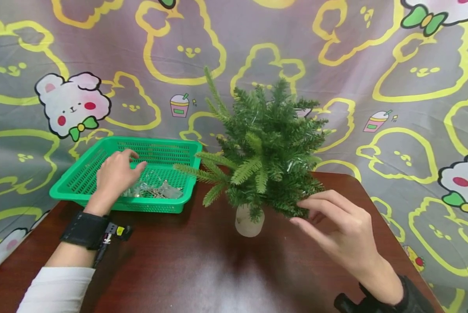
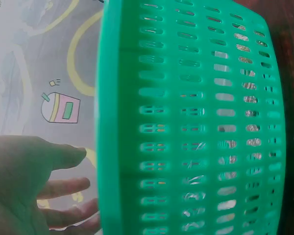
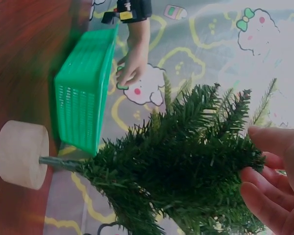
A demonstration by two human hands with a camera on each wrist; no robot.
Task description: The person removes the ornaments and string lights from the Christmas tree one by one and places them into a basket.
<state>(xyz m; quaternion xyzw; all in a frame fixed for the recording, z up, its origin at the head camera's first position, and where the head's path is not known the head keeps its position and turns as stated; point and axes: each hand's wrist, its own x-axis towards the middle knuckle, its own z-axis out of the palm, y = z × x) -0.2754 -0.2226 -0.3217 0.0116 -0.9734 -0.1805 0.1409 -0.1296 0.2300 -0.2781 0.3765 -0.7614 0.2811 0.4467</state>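
A small artificial Christmas tree stands on the table with a pale round base; lighter green sprigs stick out at its left and top. My right hand is at the tree's lower right, its thumb and curled fingers around the tip of a branch. My left hand hovers over the green plastic basket, fingers loosely bent and nothing between them. In the basket lie small clear packets and shiny bits, partly visible through the slots in the left wrist view.
The dark brown table carries the basket at left and the tree near its back edge. Behind hangs a grey cloth with yellow cartoon outlines. Black straps with small cameras sit on both wrists.
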